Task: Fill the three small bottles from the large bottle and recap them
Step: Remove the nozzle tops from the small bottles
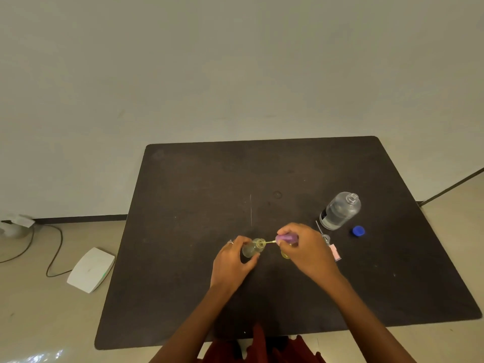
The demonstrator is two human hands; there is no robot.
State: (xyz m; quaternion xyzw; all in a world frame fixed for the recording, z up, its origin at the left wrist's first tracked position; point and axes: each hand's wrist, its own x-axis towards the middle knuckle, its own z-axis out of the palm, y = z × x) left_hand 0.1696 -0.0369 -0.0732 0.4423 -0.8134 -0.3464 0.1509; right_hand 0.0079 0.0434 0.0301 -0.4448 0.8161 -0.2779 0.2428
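On the dark table (pixel 183 258), my left hand (pixel 233 263) grips a small clear bottle (pixel 252 248) that stands with its mouth uncapped. My right hand (pixel 305 247) holds a purple spray cap (pixel 286 238), its thin dip tube reaching into the bottle's mouth. The large clear bottle (pixel 340 210) stands uncapped at the right, partly filled. Its blue cap (pixel 358 231) lies beside it. Under my right hand a yellowish small bottle (pixel 285 255) shows in part. A pink cap with a tube (pixel 334 251) lies behind my right hand, mostly hidden.
A white flat device (pixel 90 269) with a cable lies on the floor left of the table. A wall rises behind the table. Red clothing (pixel 262 347) shows at the table's near edge.
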